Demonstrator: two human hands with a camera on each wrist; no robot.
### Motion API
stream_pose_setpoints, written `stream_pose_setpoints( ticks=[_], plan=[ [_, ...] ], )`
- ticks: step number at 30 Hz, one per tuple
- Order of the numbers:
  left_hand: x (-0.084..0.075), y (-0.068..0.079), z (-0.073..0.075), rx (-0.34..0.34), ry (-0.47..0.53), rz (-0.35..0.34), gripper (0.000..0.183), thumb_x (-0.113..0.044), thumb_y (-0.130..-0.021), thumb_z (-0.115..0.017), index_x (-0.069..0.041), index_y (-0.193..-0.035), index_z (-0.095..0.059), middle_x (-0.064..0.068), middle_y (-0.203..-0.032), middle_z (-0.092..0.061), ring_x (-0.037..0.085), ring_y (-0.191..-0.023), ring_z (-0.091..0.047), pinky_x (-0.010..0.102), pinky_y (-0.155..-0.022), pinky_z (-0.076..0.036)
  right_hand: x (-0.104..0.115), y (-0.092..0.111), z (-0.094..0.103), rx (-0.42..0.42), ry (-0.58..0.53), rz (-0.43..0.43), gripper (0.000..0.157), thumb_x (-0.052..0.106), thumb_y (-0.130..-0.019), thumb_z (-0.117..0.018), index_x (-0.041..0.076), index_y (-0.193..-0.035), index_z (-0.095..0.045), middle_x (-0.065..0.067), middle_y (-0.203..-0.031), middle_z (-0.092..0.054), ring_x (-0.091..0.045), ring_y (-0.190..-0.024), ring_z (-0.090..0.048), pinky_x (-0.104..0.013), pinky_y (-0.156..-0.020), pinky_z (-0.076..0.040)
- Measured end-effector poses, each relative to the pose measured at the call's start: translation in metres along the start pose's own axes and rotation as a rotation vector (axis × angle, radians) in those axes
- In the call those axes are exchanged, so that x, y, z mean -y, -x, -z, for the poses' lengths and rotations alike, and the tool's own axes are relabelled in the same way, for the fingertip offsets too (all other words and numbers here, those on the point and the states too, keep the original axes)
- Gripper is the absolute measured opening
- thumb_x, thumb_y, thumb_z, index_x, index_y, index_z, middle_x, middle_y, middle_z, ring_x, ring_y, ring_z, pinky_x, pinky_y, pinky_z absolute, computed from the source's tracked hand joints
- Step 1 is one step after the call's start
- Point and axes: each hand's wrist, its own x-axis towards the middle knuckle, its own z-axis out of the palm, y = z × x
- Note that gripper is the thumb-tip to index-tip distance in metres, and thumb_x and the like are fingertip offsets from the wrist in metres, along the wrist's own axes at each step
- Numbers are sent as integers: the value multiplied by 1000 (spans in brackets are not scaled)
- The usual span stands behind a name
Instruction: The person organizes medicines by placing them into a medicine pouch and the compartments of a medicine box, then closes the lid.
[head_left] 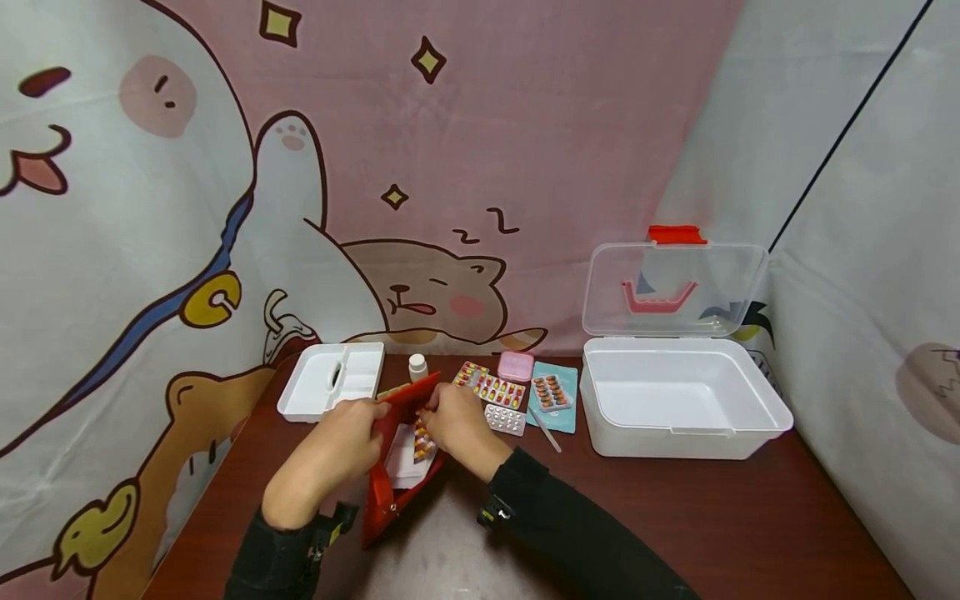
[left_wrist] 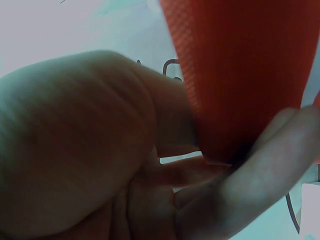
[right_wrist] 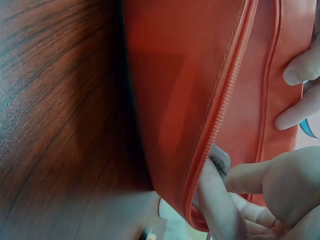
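A red zippered pouch (head_left: 381, 510) stands unzipped on the table, tilted, with white paper-like sheets (head_left: 402, 468) inside. My left hand (head_left: 341, 442) grips the pouch's left side; in the left wrist view, fingers curl round the red fabric (left_wrist: 250, 65). At the pouch's mouth, my right hand (head_left: 459, 421) pinches a blister pack (head_left: 422, 442) of yellow-and-red capsules, partly inside. The right wrist view shows the pack's grey edge (right_wrist: 220, 157) between thumb and finger, beside the zip. The rest of the pack is hidden by the pouch and fingers.
Behind the pouch are a white compartment case (head_left: 300, 396) and a small white bottle (head_left: 417, 367). To the right lie capsule blister packs (head_left: 501, 392), a pink box (head_left: 516, 365), a light-blue packet (head_left: 566, 417) and white tweezers (head_left: 546, 431). A lidded white box (head_left: 652, 442) stands open farther right.
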Motion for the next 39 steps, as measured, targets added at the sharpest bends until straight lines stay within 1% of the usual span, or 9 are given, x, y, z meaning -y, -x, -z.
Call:
stream_pose_setpoints(
  ticks=[5, 11, 15, 20, 22, 27, 30, 35, 39],
  plan=[
    [-1, -1, 1, 15, 6, 12, 41, -1, -97, -69, 4, -138, -74, 21, -127, -77, 26, -92, -65, 34, -68, -50, -2, -1, -3, -22, 38, 27, 25, 20, -92, -88, 16, -70, -75, 0, -71, -73, -20, -71, -69, -32, -65, -51],
    [-2, -1, 1, 20, 5, 20, 38, -1, -97, -70, 3, -135, -75, 17, -119, -77, 25, -91, -64, 36, -72, -53, -3, -2, -10, -47, 114, 73, 35, 21, -91, -88, 17, -61, -70, 1, -64, -71, -24, -70, -71, -36, -63, -53],
    [-1, 0, 0, 19, 22, 23, 37, 0, -97, -69, 3, -133, -75, 17, -117, -77, 25, -88, -63, 35, -69, -52, -1, -1, -14, -46, 131, 81, 41, 23, -91, -88, 18, -56, -67, 1, -59, -69, -28, -70, -73, -38, -63, -53],
    [0, 1, 0, 18, 20, 20, 40, 0, -97, -68, 5, -137, -73, 21, -128, -77, 25, -94, -65, 38, -73, -54, -1, 1, -12, -34, 123, 107, 29, 23, -94, -85, 18, -67, -77, 0, -67, -75, -28, -75, -75, -40, -67, -56],
    [1, 1, 1, 15, 8, 13, 40, 0, -97, -68, 6, -137, -73, 22, -129, -76, 25, -96, -65, 39, -76, -54, -1, 2, -10, -26, 114, 102, 25, 23, -96, -82, 17, -72, -79, 0, -71, -76, -25, -76, -75, -39, -69, -56],
    [2, 0, 1, 12, 0, 5, 37, 0, -97, -68, 4, -133, -75, 18, -121, -77, 24, -90, -63, 37, -73, -53, -5, 2, -1, -20, 77, 80, 26, 23, -99, -78, 16, -74, -77, 3, -68, -70, -14, -66, -62, -29, -61, -47],
    [1, 0, 1, 15, 1, 9, 33, 0, -98, -69, 1, -130, -76, 16, -117, -77, 23, -88, -62, 36, -71, -52, -8, 3, 7, -21, 77, 74, 27, 24, -101, -77, 16, -75, -77, 4, -66, -66, -12, -64, -55, -27, -59, -42],
    [1, 0, 1, 21, 6, 13, 30, -1, -98, -68, -1, -127, -77, 15, -115, -76, 23, -88, -62, 35, -68, -51, -20, 3, 22, -47, 108, 75, 23, 25, -100, -77, 16, -79, -80, 2, -70, -70, -17, -69, -61, -31, -63, -45],
    [1, 1, 1, 18, -3, 14, 35, -1, -98, -68, 1, -132, -76, 19, -124, -77, 24, -92, -63, 37, -72, -52, -36, 2, 33, -80, 136, 53, 18, 22, -96, -78, 17, -79, -82, 1, -72, -73, -20, -70, -65, -37, -66, -50]
  ],
)
